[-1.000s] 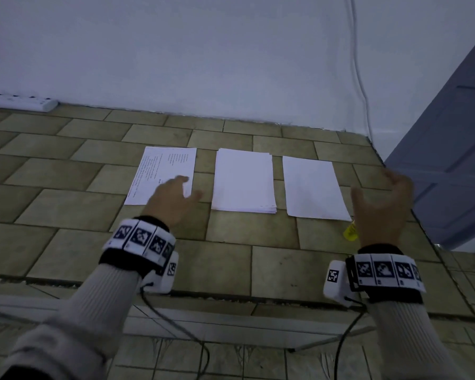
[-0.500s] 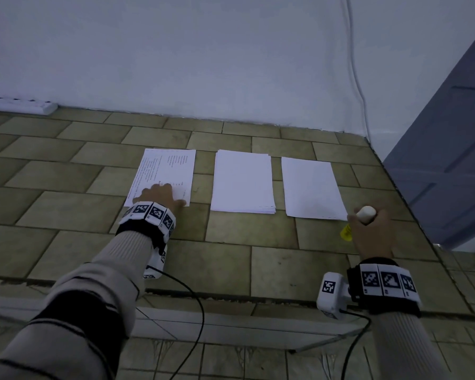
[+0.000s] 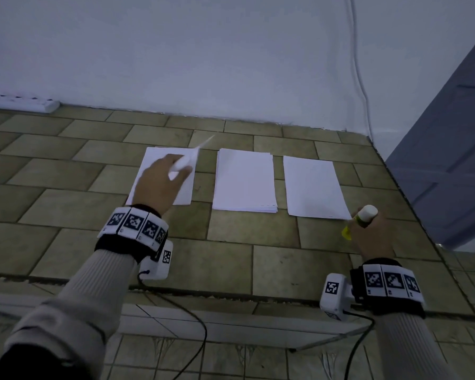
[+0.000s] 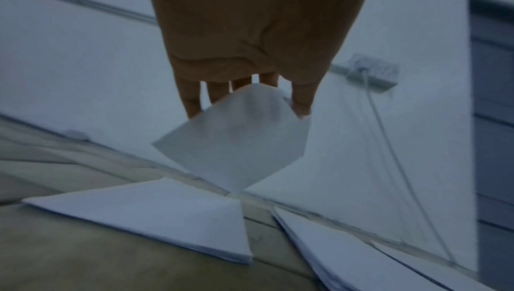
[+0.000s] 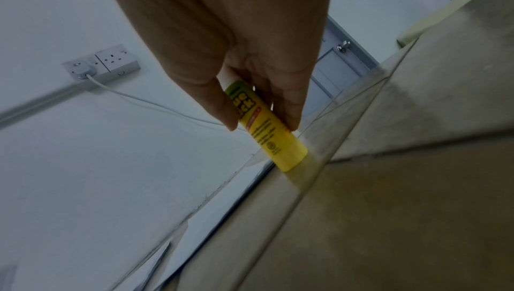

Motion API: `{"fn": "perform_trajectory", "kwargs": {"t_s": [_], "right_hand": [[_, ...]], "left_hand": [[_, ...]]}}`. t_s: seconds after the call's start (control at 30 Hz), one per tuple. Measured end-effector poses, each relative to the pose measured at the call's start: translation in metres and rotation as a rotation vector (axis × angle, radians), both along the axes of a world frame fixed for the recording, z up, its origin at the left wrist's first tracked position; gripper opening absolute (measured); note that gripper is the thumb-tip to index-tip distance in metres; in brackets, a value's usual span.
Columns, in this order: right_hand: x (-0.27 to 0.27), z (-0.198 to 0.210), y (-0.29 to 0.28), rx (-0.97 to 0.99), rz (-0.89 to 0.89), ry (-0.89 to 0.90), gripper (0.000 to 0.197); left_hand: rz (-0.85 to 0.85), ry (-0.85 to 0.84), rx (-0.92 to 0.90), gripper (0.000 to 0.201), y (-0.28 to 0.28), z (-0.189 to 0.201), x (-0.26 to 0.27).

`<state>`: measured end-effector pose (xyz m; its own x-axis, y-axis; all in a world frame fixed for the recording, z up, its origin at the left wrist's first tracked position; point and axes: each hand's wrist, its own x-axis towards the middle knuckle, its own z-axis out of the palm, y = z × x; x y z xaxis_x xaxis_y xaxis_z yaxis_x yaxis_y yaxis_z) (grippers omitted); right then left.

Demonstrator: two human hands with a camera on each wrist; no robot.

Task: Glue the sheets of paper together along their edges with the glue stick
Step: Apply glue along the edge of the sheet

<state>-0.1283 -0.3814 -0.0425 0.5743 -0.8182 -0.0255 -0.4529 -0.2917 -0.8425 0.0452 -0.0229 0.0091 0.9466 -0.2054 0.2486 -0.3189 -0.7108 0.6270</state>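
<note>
Your left hand (image 3: 159, 185) pinches one sheet (image 4: 236, 141) by a corner, lifted off the left pile (image 3: 184, 193); it's light and floppy, so expect it to sag and flutter. Support it near an edge. Your right hand (image 3: 373, 237) wraps the glue stick (image 5: 264, 128), its yellow end on the bench (image 3: 272, 259) by the right pile (image 3: 313, 187). The stick is rigid; grip mid-barrel. Whether the cap is off is hard to tell, and the lifted sheet is blurred.
</note>
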Motion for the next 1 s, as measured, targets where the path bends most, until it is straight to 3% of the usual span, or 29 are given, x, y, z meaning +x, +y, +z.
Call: {"fn": "perform_trajectory", "kwargs": {"t_s": [0.1, 0.27, 0.4, 0.53, 0.63, 0.73, 0.87, 0.93, 1.0], "right_hand": [[0.000, 0.001, -0.001, -0.005, 0.028, 0.013, 0.036], [0.001, 0.003, 0.001, -0.052, 0.100, 0.051, 0.038], [-0.002, 0.008, 0.003, -0.042, 0.180, 0.075, 0.040], [-0.002, 0.012, 0.005, -0.059, 0.270, 0.120, 0.042], [0.001, 0.020, 0.014, 0.034, 0.304, 0.095, 0.050], [0.002, 0.031, 0.029, 0.066, 0.387, 0.040, 0.038], [0.002, 0.041, 0.049, 0.075, 0.515, -0.026, 0.024], [0.004, 0.042, 0.059, 0.130, 0.561, -0.051, 0.022], [0.006, 0.042, 0.070, 0.202, 0.602, -0.071, 0.023]], "left_hand": [[-0.301, 0.088, -0.049, 0.038, -0.011, 0.001, -0.029], [-0.632, 0.149, 0.207, 0.048, -0.019, -0.027, -0.067], [-0.796, 0.064, 0.459, 0.063, -0.015, -0.056, -0.082], [-0.880, -0.025, 0.566, 0.061, -0.010, -0.066, -0.086], [-0.889, -0.045, 0.611, 0.053, -0.011, -0.063, -0.087], [-0.872, 0.047, 0.627, 0.052, -0.011, -0.058, -0.089], [-0.626, 0.095, 0.746, 0.092, -0.017, -0.049, -0.100], [-0.456, 0.115, 0.809, 0.101, -0.021, -0.050, -0.103], [-0.390, 0.153, 0.856, 0.104, -0.024, -0.054, -0.106]]}}
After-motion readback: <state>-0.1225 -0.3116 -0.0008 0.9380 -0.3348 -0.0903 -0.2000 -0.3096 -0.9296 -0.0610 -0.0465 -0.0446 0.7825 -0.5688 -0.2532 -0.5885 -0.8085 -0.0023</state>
